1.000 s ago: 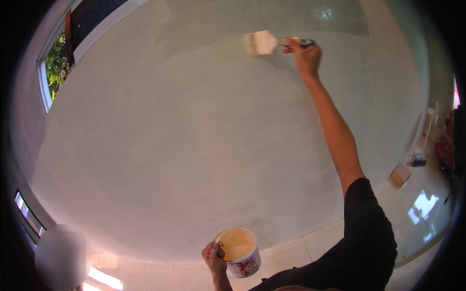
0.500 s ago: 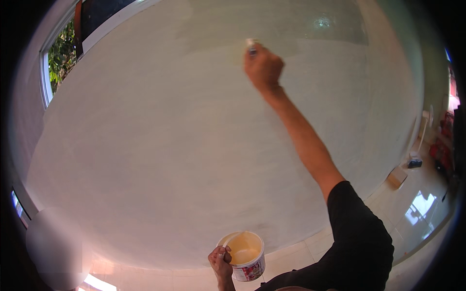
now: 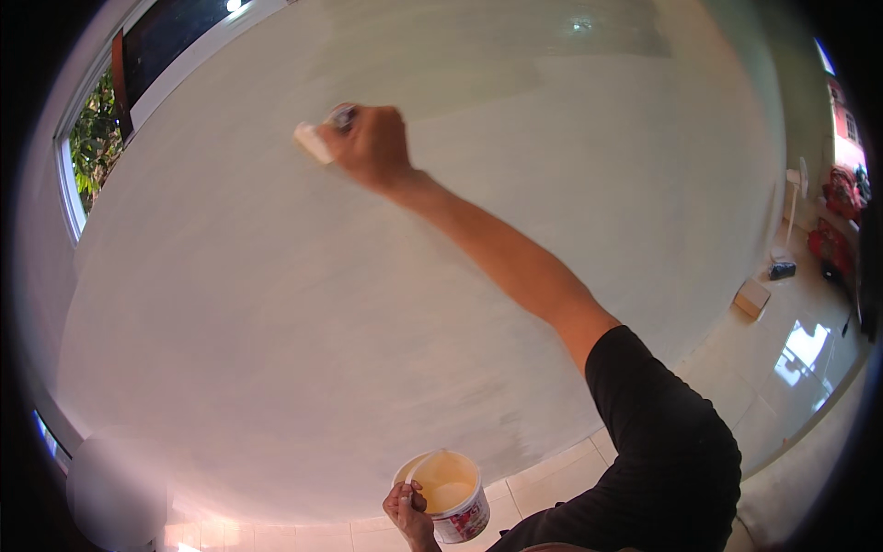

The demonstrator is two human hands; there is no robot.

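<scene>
Two bare hands were at work before a broad pale wall. The right hand was stretched up and to the left on a long bare arm with a black sleeve, its fingers clenched around the handle of a paintbrush. Only the pale bristle end and a bit of dark ferrule showed, sticking out just left of the knuckles and pressed against the wall surface. Above the fingers ran a slightly darker, greener band of wall; below them the surface was lighter and cream-toned.

Low down, the left hand had its fingers curled over the near rim of a small white paint bucket, grasping it from the left side. The bucket held cream-coloured paint and carried a red-patterned label on its outer wall. Beyond those fingers lay pale floor tiles.

Far to the right of both hands, a small cardboard box and a dark object sat on the glossy floor near the wall's foot. A window with green foliage stood well left of the brush hand.
</scene>
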